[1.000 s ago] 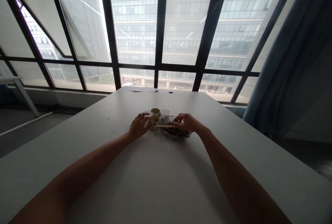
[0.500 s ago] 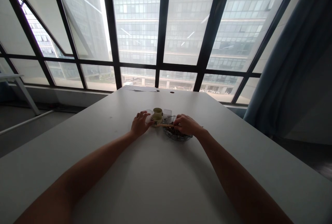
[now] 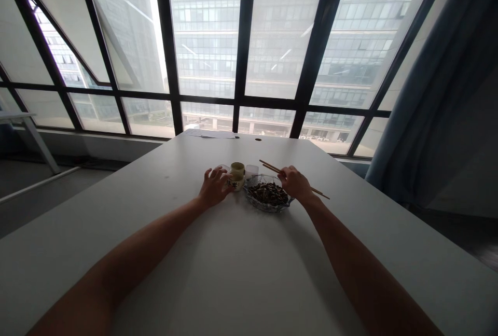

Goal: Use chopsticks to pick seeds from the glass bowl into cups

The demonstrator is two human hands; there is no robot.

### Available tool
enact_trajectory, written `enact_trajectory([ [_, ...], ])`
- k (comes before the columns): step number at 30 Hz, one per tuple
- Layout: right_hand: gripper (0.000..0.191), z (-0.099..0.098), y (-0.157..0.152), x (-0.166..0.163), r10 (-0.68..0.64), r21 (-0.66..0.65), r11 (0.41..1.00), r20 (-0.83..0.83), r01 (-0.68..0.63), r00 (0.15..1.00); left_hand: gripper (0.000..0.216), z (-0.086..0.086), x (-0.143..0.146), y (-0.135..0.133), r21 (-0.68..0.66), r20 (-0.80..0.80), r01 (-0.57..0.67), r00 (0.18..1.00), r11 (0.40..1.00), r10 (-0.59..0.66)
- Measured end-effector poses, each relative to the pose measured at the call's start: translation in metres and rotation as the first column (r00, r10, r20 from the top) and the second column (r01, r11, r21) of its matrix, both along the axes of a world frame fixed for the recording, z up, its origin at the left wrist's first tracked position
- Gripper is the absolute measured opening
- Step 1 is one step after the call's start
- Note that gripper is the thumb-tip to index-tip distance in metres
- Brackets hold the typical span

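Thumb and fingers of my left hand (image 3: 213, 186) curve around the left side of a small pale cup (image 3: 235, 184) with dark written characters, closed on it at the edge. Behind it stands a second greenish-yellow cup (image 3: 237, 167). My right hand (image 3: 295, 181) grips a pair of wooden chopsticks (image 3: 270, 165), whose tips point up and left, above and behind the glass bowl. Nothing shows between the tips. The clear glass bowl (image 3: 268, 207), with a wavy rim, is filled with dark, striped seeds (image 3: 267, 193) that look like sunflower seeds.
Two clear plastic or glass cups, one at the right (image 3: 252, 170) and one partly behind my left hand (image 3: 223, 167), stand by the yellow cups. White sheets (image 3: 213, 134) lie at the far end of the white table (image 3: 241, 263). A blue curtain (image 3: 420, 118) hangs right.
My right hand has moved right and slightly up, taking the chopsticks from the pale cup to above the bowl's far side. The seeds are uncovered. My left hand stays by the cup, fingers slightly shifted.
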State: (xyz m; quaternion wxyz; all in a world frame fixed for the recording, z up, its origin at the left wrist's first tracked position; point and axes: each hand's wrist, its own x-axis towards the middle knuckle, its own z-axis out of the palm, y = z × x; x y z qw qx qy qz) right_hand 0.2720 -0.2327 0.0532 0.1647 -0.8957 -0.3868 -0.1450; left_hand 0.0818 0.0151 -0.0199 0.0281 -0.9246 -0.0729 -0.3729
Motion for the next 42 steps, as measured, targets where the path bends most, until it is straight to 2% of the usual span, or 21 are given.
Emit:
enact_trajectory([
  [5, 0.027, -0.012, -0.006, 0.019, -0.042, -0.075, 0.997, -0.183, 0.028, 0.982, 0.028, 0.001, 0.0, 0.0, -0.064, -0.009, 0.012, 1.0, 0.998, -0.012],
  [9, 0.024, -0.011, -0.007, 0.021, -0.037, -0.089, 0.996, -0.24, 0.016, 0.97, 0.024, 0.002, -0.002, 0.0, -0.09, 0.012, 0.019, 1.0, 0.996, -0.018],
  [20, 0.01, 0.008, -0.003, 0.005, 0.137, -0.125, 0.969, -0.453, -0.215, 0.881, 0.019, 0.006, -0.013, 0.001, -0.069, 0.069, 0.072, 0.995, 0.995, -0.067],
  [22, 0.014, 0.013, -0.001, 0.003, 0.156, -0.133, 0.963, -0.439, -0.235, 0.885, 0.02, 0.006, -0.013, 0.002, -0.064, 0.076, 0.079, 0.994, 0.995, -0.074],
  [25, 0.028, 0.018, 0.011, 0.002, 0.17, -0.105, 0.972, -0.313, -0.211, 0.934, 0.021, 0.007, -0.011, 0.002, -0.059, 0.08, 0.104, 0.992, 0.993, -0.099],
  [27, 0.028, 0.02, 0.026, 0.002, 0.181, -0.081, 0.976, -0.221, -0.203, 0.958, 0.021, 0.007, -0.009, 0.002, -0.057, 0.082, 0.124, 0.989, 0.991, -0.119],
  [30, 0.028, 0.018, 0.054, 0.003, 0.208, -0.112, 0.968, -0.126, -0.223, 0.97, 0.019, 0.006, -0.006, 0.0, -0.063, 0.094, 0.149, 0.985, 0.987, -0.143],
  [34, 0.028, 0.011, 0.077, 0.006, 0.224, -0.155, 0.959, -0.086, -0.235, 0.971, 0.014, 0.005, -0.002, 0.002, -0.091, 0.113, 0.222, 0.971, 0.971, -0.211],
  [37, 0.021, 0.008, 0.076, 0.012, 0.241, -0.166, 0.954, -0.081, -0.251, 0.967, 0.014, 0.008, 0.003, 0.002, -0.11, 0.094, 0.288, 0.956, 0.951, -0.279],
  [42, 0.018, 0.013, 0.052, 0.024, 0.247, -0.18, 0.95, -0.06, -0.254, 0.967, 0.019, 0.021, 0.021, -0.007, -0.136, -0.011, 0.35, 0.935, 0.927, -0.355],
])
